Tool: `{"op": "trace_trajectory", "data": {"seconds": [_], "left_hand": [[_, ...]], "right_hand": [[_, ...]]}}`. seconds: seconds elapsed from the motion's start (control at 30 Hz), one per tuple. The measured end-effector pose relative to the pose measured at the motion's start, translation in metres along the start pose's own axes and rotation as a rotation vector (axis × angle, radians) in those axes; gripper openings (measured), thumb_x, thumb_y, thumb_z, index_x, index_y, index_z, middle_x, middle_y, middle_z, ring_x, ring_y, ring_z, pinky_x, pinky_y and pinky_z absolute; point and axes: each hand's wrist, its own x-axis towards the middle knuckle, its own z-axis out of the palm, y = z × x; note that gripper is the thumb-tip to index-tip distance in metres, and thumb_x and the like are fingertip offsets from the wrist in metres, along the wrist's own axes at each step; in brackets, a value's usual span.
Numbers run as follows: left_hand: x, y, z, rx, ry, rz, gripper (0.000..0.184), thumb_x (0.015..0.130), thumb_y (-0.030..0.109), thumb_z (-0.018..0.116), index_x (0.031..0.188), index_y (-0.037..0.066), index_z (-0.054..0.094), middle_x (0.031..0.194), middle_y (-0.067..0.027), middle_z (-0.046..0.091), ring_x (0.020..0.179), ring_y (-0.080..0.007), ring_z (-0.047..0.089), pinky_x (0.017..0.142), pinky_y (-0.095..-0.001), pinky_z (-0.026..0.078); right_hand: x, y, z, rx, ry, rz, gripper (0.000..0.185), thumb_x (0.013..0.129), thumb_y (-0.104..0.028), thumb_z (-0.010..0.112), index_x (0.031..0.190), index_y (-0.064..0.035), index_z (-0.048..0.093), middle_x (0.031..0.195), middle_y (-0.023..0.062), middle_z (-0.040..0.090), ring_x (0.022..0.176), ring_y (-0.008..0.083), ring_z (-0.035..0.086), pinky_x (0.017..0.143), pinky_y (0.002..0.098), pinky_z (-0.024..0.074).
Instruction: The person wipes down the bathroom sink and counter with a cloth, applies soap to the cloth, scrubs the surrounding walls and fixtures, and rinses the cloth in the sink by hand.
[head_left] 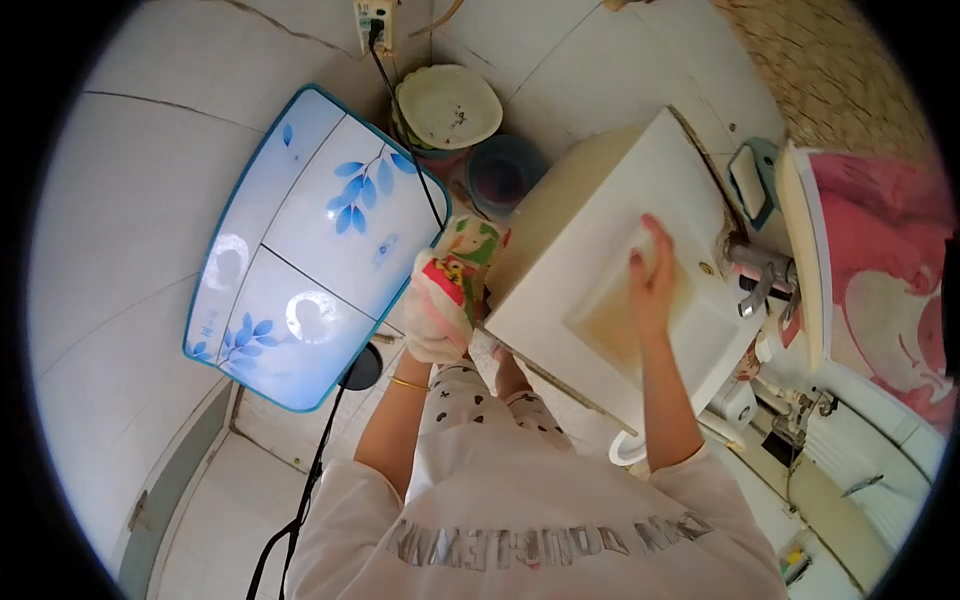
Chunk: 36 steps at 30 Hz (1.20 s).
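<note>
A white towel [437, 318] with red, green and yellow print is bunched around my left hand. The cloth hides that hand's fingers; a thin gold bracelet shows at the wrist. The towel is between the washing machine lid and the front corner of the white sink [545, 290]. Over the basin, my right hand [655, 280] is bare, with its fingers apart and nothing in them. A yellowish-brown area covers the basin's bottom; I cannot tell whether it is water or stain. The faucet [765, 280] stands at the sink's right side.
A washing machine [310, 200] with a blue-leaf lid stands at left. Behind it are stacked basins [450, 105] and a blue bucket [507, 170]. A black cord [405, 130] runs down from a wall socket [375, 22]. A soap dish [755, 185] sits beyond the sink.
</note>
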Motion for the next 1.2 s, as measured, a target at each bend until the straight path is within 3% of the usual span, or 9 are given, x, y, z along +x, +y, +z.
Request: {"op": "trace_trajectory", "data": {"seconds": [0.13, 0.37, 0.57, 0.63, 0.7, 0.83, 0.93, 1.07, 1.2], "left_hand": [[0.024, -0.038, 0.0, 0.434, -0.059, 0.198, 0.049, 0.097, 0.033, 0.044, 0.134, 0.001, 0.046, 0.128, -0.0155, 0.056, 0.114, -0.0247, 0.054, 0.097, -0.0354, 0.044], [0.046, -0.134, -0.002, 0.403, -0.443, 0.391, 0.043, 0.098, 0.022, 0.042, 0.136, 0.002, 0.046, 0.129, -0.0133, 0.056, 0.115, -0.0234, 0.054, 0.1, -0.0328, 0.042], [0.091, -0.165, 0.028, 0.434, -0.587, 0.607, 0.04, 0.099, 0.013, 0.04, 0.137, 0.003, 0.046, 0.13, -0.0114, 0.056, 0.117, -0.0223, 0.053, 0.102, -0.0306, 0.041], [0.117, -0.134, 0.047, 0.748, -0.579, 0.826, 0.04, 0.097, 0.015, 0.041, 0.135, 0.004, 0.047, 0.128, -0.0112, 0.057, 0.115, -0.023, 0.053, 0.103, -0.0304, 0.04], [0.141, -0.102, 0.079, 0.808, -0.626, 0.766, 0.043, 0.093, 0.02, 0.044, 0.132, 0.005, 0.049, 0.122, -0.0119, 0.06, 0.112, -0.0259, 0.054, 0.103, -0.0321, 0.039], [0.196, -0.037, 0.13, 0.442, -0.731, 0.438, 0.041, 0.1, 0.024, 0.038, 0.133, 0.001, 0.049, 0.134, -0.012, 0.054, 0.117, -0.0237, 0.054, 0.107, -0.0296, 0.037], [0.232, -0.014, 0.17, 0.388, -0.572, 0.637, 0.039, 0.099, 0.02, 0.037, 0.129, -0.001, 0.051, 0.13, -0.0166, 0.055, 0.115, -0.0281, 0.056, 0.104, -0.0317, 0.039], [0.267, 0.021, 0.191, 0.948, -0.686, 0.851, 0.048, 0.083, 0.022, 0.058, 0.119, -0.008, 0.05, 0.113, -0.0213, 0.06, 0.107, -0.0324, 0.059, 0.098, -0.0337, 0.043], [0.294, 0.05, 0.215, 1.023, -0.702, 0.748, 0.059, 0.066, 0.02, 0.071, 0.11, -0.013, 0.05, 0.101, -0.0221, 0.062, 0.102, -0.0337, 0.061, 0.094, -0.0349, 0.045]], "right_hand": [[0.07, 0.04, 0.004, -0.206, -0.053, -0.127, 0.05, 0.094, -0.014, 0.05, 0.142, -0.0054, 0.039, 0.15, 0.0155, 0.035, 0.141, 0.0314, 0.028, 0.115, 0.0409, 0.0198], [0.112, 0.071, 0.041, -0.442, -0.074, -0.287, 0.06, 0.1, -0.033, 0.04, 0.147, 0.0008, 0.026, 0.153, 0.0201, 0.026, 0.143, 0.0359, 0.021, 0.116, 0.0461, 0.0146], [0.112, 0.058, 0.047, -0.458, -0.087, -0.232, 0.063, 0.101, -0.039, 0.033, 0.147, 0.0031, 0.025, 0.153, 0.023, 0.024, 0.143, 0.0371, 0.02, 0.116, 0.047, 0.0111], [0.113, 0.056, 0.048, -0.458, -0.095, -0.221, 0.062, 0.101, -0.038, 0.033, 0.147, 0.0031, 0.025, 0.153, 0.0235, 0.023, 0.143, 0.0372, 0.02, 0.116, 0.0471, 0.0107], [0.114, 0.057, 0.049, -0.452, -0.097, -0.213, 0.061, 0.101, -0.037, 0.033, 0.147, 0.0032, 0.025, 0.153, 0.024, 0.023, 0.143, 0.0374, 0.02, 0.116, 0.0474, 0.0106], [0.115, 0.059, 0.049, -0.44, -0.104, -0.215, 0.06, 0.1, -0.034, 0.033, 0.147, 0.0033, 0.024, 0.153, 0.0243, 0.023, 0.143, 0.0376, 0.019, 0.116, 0.0486, 0.0097], [0.116, 0.059, 0.048, -0.443, -0.11, -0.201, 0.061, 0.1, -0.034, 0.034, 0.147, 0.0033, 0.024, 0.153, 0.0244, 0.022, 0.143, 0.0377, 0.019, 0.116, 0.0492, 0.0091], [0.118, 0.059, 0.049, -0.45, -0.115, -0.189, 0.063, 0.1, -0.036, 0.034, 0.147, 0.0036, 0.024, 0.153, 0.0247, 0.021, 0.143, 0.0382, 0.019, 0.116, 0.0494, 0.0095], [0.118, 0.062, 0.05, -0.439, -0.107, -0.194, 0.065, 0.1, -0.039, 0.034, 0.147, 0.0049, 0.023, 0.153, 0.0257, 0.021, 0.142, 0.0393, 0.02, 0.115, 0.0496, 0.0104]]}}
